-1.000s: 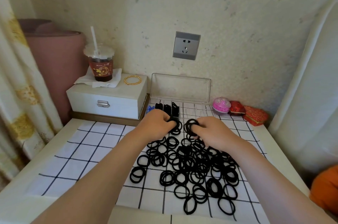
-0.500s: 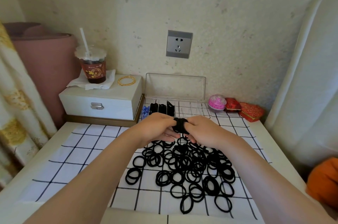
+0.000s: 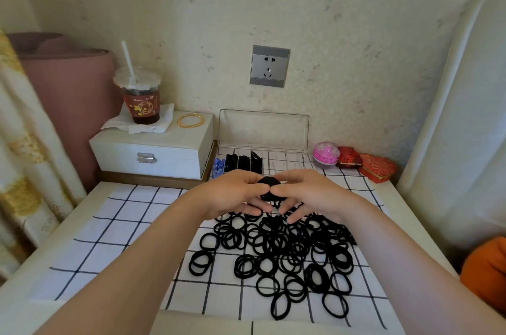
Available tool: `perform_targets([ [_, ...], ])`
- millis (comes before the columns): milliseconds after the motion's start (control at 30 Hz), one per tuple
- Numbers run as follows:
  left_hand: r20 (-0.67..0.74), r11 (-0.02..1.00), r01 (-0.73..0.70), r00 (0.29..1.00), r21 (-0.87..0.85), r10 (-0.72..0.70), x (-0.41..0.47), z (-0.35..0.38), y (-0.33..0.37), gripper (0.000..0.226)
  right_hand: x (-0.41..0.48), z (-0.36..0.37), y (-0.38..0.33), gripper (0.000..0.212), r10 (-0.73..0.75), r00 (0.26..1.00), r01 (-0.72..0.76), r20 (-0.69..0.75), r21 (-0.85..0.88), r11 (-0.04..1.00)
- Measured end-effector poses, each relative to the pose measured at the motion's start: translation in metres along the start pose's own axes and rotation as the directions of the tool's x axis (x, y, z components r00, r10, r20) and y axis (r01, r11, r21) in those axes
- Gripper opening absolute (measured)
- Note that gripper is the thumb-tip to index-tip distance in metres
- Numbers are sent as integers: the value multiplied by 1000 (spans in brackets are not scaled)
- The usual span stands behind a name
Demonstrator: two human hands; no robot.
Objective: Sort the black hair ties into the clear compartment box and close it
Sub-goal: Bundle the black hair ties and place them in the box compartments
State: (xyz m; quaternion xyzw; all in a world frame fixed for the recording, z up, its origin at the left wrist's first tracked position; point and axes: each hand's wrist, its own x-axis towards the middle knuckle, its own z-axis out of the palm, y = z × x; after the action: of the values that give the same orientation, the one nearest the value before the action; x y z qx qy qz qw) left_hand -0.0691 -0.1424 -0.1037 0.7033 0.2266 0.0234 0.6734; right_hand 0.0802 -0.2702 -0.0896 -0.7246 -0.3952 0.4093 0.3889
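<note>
head view: left hand and right hand both grip one bunched hair-tie wad.

This looks like a home bedroom corner. A white jewellery box bearing a gold bangle and a takeaway drink stands beside a patterned curtain.

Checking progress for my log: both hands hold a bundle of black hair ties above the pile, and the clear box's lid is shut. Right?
Not quite: the head view shows the lid standing open behind the clear box. The left hand and right hand do hold a bundle above the pile.
</note>
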Motion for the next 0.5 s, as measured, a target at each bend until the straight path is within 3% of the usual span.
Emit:
perform_targets([
  [67, 5, 1000, 7, 1000, -10, -7, -1, -1, 1, 27, -1, 0, 2, 29, -26, 997, 22, 69, 59, 998],
  [200, -37, 1000, -6, 999, -18, 5, -3, 0, 2, 26, 6, 4, 9, 25, -7, 1000, 8, -7, 176, 984],
  [400, -245, 998, -67, 967, 8, 67, 1, -3, 3, 25, 11, 10, 7, 27, -3, 998, 22, -64, 307, 952],
  [500, -254, 995, -97, 962, 37, 103, 0, -6, 2, 21, 11, 15, 4, 26, 4, 997, 26, -77, 376, 926],
])
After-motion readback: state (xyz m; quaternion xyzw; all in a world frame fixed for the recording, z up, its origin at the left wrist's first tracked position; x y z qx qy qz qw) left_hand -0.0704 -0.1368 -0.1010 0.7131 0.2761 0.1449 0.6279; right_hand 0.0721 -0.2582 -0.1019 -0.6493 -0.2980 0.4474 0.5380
